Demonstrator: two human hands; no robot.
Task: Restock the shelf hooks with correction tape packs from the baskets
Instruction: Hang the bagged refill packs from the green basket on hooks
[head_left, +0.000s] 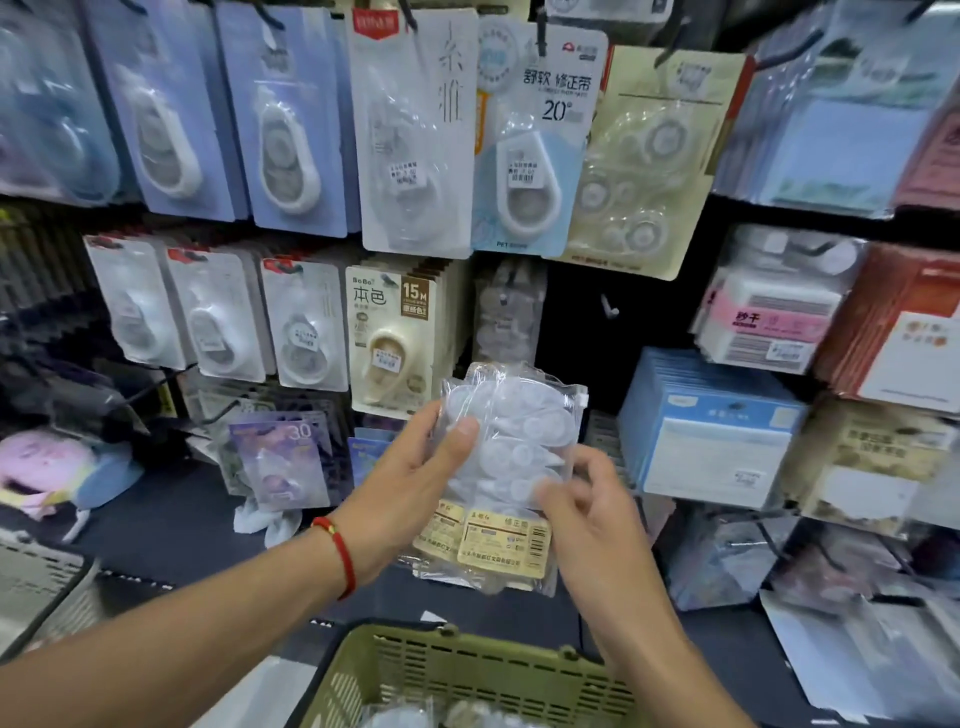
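Correction tape packs (511, 457), a clear bunch, pinched in my left hand (415, 478) and right hand (587, 509); empty hook (609, 307) above waits, more sit in the green basket (467, 670).

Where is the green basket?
The green basket sits at the bottom middle of the head view, right below both hands and the clear correction tape packs they hold.

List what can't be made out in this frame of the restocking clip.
- Clear packs, head view: the count in the stack; they overlap, and the left hand and right hand cover their edges.
- Green basket: contents cut off by the bottom edge.
- Bare hook: too small and dark to trace its base.
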